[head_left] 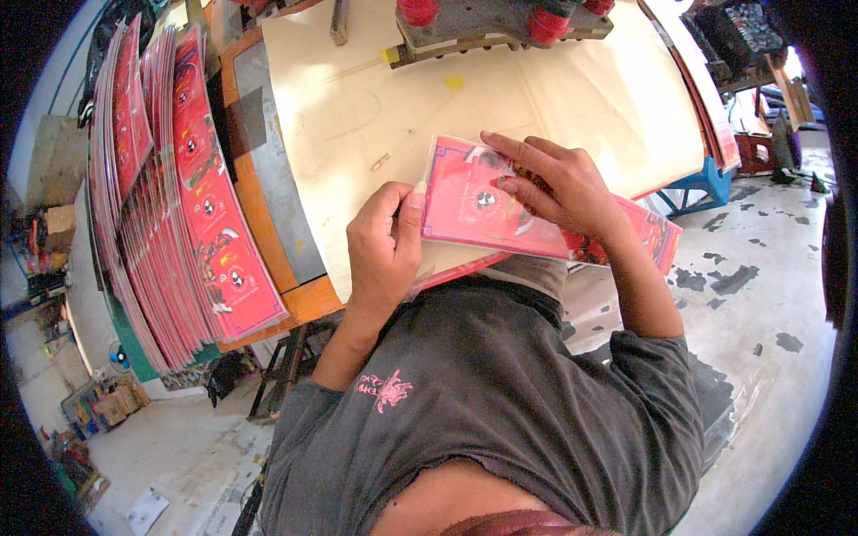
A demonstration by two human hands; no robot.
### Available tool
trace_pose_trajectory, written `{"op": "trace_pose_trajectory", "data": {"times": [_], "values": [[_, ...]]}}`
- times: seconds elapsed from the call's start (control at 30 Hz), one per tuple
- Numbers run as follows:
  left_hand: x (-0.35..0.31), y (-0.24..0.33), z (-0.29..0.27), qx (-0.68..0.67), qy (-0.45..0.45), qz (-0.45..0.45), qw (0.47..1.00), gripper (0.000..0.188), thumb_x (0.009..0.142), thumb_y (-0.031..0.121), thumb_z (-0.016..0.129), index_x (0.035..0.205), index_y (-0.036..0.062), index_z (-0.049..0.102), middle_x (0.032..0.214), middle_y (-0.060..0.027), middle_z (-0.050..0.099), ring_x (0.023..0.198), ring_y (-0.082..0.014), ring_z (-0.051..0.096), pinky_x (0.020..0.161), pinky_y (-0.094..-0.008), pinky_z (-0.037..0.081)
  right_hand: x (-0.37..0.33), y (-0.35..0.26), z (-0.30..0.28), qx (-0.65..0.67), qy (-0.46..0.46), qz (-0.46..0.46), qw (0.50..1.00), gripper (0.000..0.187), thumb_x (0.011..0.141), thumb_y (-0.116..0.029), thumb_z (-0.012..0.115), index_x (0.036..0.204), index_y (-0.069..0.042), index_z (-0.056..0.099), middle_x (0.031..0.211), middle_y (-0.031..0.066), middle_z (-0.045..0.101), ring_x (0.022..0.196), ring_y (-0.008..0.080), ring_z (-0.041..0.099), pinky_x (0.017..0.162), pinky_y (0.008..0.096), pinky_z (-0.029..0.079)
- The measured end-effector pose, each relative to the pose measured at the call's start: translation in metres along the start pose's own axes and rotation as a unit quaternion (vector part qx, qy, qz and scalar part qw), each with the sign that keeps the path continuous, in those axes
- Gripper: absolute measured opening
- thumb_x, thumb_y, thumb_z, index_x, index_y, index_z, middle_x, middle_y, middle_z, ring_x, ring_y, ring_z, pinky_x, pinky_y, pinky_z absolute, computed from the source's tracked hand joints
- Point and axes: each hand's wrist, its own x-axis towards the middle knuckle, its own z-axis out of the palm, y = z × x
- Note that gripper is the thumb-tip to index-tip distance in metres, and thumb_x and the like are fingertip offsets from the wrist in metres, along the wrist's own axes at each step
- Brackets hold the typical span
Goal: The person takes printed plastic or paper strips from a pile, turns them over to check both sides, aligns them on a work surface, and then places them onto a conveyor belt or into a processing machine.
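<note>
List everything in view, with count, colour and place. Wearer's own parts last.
Printed strip: at least one, pink-red, at the hands
Stacked printed strips: many, pink-red, left end of the table
Cream sheet: one, cream, over the tabletop
Grey plate: one, grey, left of the cream sheet
Metal block: one, grey with red parts, top middle
Blue stand: one, blue, right of the table
Fan: one, blue, far-left background
Floor: one, pale grey with dark patches, both sides
Shirt: one, dark grey, lower middle
Left hand: one, bare, gripping the strip's left end
Right hand: one, bare, on the strip
</note>
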Motion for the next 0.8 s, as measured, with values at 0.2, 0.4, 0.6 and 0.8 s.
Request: {"op": "trace_pose_trajectory", "data": {"times": [0.2,0.4,0.6,0.8], "values": [[0.0,-0.003,-0.006,-0.085,-0.05,-0.022,0.995,0.027,0.112,0.022,0.058,0.098,-0.0004,0.065,0.074,-0.0116,0.061,0.069,-0.0166,0.058,0.063,-0.0337,0.047,0.001,0.002,-0.009,0.065,-0.027,0.01,0.997,0.055,0.1,-0.033,0.073,0.15,-0.011,0.063,0.098,0.0174,0.073,0.087,0.0367,0.072,0.078,0.0438,0.057],[-0.001,-0.008,-0.006,-0.127,-0.073,-0.025,0.989,0.03,0.114,0.024,0.055,0.098,-0.0001,0.062,0.073,-0.0058,0.057,0.069,-0.011,0.052,0.063,-0.0313,0.044,0.003,0.003,-0.011,0.105,-0.045,0.032,0.993,0.054,0.1,-0.033,0.073,0.147,-0.009,0.064,0.119,0.0224,0.075,0.103,0.0402,0.074,0.091,0.0446,0.058],[-0.006,-0.007,-0.011,-0.181,-0.085,-0.074,0.977,0.031,0.113,0.027,0.057,0.1,0.0,0.064,0.075,-0.0008,0.058,0.072,-0.0076,0.052,0.065,-0.0269,0.043,0.006,0.006,-0.013,0.125,-0.062,0.057,0.989,0.052,0.1,-0.03,0.073,0.145,-0.006,0.065,0.12,0.0217,0.076,0.103,0.0372,0.075,0.091,0.0429,0.057],[-0.018,-0.007,-0.02,-0.236,-0.109,-0.109,0.959,0.026,0.111,0.026,0.062,0.104,0.0006,0.067,0.08,0.0021,0.06,0.075,-0.0057,0.053,0.069,-0.024,0.044,0.01,0.001,-0.018,0.157,-0.095,0.096,0.978,0.051,0.099,-0.027,0.074,0.145,-0.005,0.065,0.118,0.0206,0.077,0.101,0.0353,0.075,0.092,0.0408,0.057]]}}
